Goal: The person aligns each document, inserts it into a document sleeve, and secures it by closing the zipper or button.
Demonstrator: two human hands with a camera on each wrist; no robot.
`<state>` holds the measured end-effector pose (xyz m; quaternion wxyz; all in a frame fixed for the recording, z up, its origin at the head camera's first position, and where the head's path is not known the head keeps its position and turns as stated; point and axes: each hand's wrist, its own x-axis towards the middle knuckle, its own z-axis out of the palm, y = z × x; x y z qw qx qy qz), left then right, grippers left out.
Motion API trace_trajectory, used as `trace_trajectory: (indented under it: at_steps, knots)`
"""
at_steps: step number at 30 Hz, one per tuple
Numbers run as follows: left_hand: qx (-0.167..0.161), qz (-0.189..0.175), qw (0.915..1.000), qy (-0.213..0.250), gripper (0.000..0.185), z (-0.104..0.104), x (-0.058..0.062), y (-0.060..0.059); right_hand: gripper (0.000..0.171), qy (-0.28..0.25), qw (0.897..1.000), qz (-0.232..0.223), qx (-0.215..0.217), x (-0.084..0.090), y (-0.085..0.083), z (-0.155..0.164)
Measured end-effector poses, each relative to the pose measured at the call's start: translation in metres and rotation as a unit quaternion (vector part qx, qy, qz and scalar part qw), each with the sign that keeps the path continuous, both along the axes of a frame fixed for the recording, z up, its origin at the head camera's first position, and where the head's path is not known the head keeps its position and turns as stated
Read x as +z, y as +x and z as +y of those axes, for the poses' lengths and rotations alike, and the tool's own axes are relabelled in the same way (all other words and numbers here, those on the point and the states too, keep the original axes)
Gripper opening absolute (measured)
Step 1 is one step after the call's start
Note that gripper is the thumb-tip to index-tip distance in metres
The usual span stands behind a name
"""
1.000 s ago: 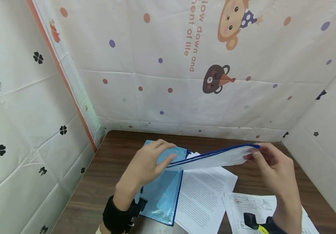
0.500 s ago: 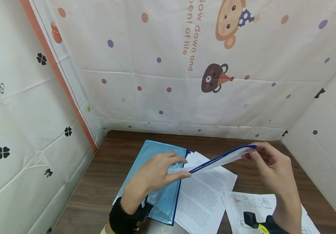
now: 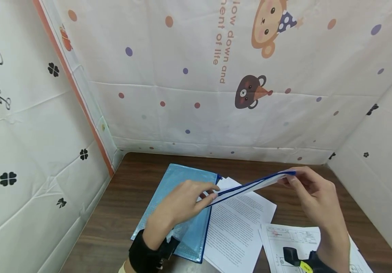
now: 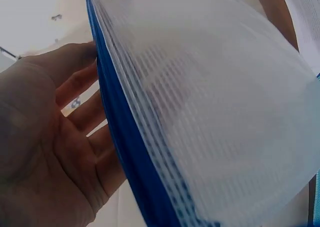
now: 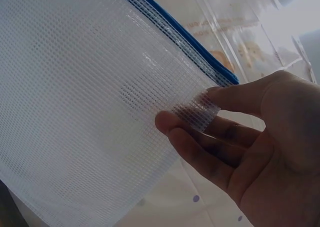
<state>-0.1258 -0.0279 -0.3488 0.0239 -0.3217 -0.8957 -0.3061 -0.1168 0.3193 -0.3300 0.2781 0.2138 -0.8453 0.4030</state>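
Over the brown desk [image 3: 131, 182], left hand [image 3: 179, 203] and right hand [image 3: 313, 193] pinch opposite ends of a white mesh zip pouch [image 3: 250, 185] held aloft, light, floppy, probably best gripped along its blue zipper edge.

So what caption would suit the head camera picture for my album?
Two hands hold a white mesh pouch above a blue pouch and printed papers.

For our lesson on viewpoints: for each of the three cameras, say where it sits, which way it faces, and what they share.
Head: worn high, facing forward and down at the table; shows both hands and wrists.
Left wrist: sits close under the white mesh pouch; shows the left hand.
Right wrist: faces up along the pouch; shows the right hand pinching a corner.
Shared: all three show the white mesh pouch.
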Motion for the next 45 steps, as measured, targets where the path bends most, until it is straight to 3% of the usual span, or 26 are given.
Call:
trace_trajectory:
  at_steps: [10, 16, 20, 23, 27, 28, 30, 35, 38, 40, 42, 45]
  knots:
    - [-0.003, 0.024, 0.9989, -0.041, 0.033, 0.006, -0.007, 0.001, 0.033, -0.013, 0.997, 0.011, 0.073, -0.002, -0.004, -0.007]
    - [0.001, 0.049, 0.9972, -0.057, 0.037, 0.012, -0.013, -0.002, 0.039, -0.015, 0.996, 0.005, 0.088, -0.005, -0.008, -0.016]
    - [-0.002, 0.113, 0.9922, -0.052, 0.037, 0.015, -0.016, -0.003, 0.035, -0.036, 0.995, -0.008, 0.095, -0.007, -0.012, -0.026]
    - [0.002, 0.215, 0.975, -0.055, 0.039, 0.015, -0.014, -0.005, 0.034, -0.058, 0.995, -0.009, 0.084, -0.007, -0.013, -0.032]
    - [0.021, 0.352, 0.9337, -0.062, 0.041, 0.012, -0.004, -0.01, 0.035, -0.075, 0.995, 0.02, 0.055, -0.009, -0.014, -0.04]
    - [0.027, 0.375, 0.9246, -0.064, 0.041, 0.011, -0.001, -0.01, 0.036, -0.076, 0.996, 0.028, 0.047, -0.01, -0.015, -0.042]
    - [0.036, 0.398, 0.9142, -0.067, 0.041, 0.01, 0.005, -0.011, 0.039, -0.075, 0.996, 0.041, 0.029, -0.012, -0.018, -0.047]
    - [0.067, 0.396, 0.9123, -0.082, 0.04, 0.007, 0.008, -0.01, 0.048, -0.049, 0.992, 0.106, -0.047, -0.019, -0.028, -0.068]
    - [0.089, 0.387, 0.9121, -0.103, 0.037, 0.009, -0.001, -0.009, 0.034, -0.026, 0.974, 0.213, -0.076, -0.028, -0.029, -0.09]
    - [0.105, 0.381, 0.9096, -0.128, 0.034, 0.012, -0.009, -0.007, 0.026, 0.004, 0.961, 0.27, -0.059, -0.036, -0.024, -0.105]
    - [0.121, 0.373, 0.9072, -0.154, 0.033, 0.016, -0.017, -0.004, 0.024, 0.061, 0.962, 0.267, -0.012, -0.046, -0.017, -0.118]
    - [0.139, 0.36, 0.9031, -0.188, 0.034, 0.024, -0.029, 0.003, 0.019, 0.184, 0.97, 0.151, 0.05, -0.063, -0.01, -0.134]
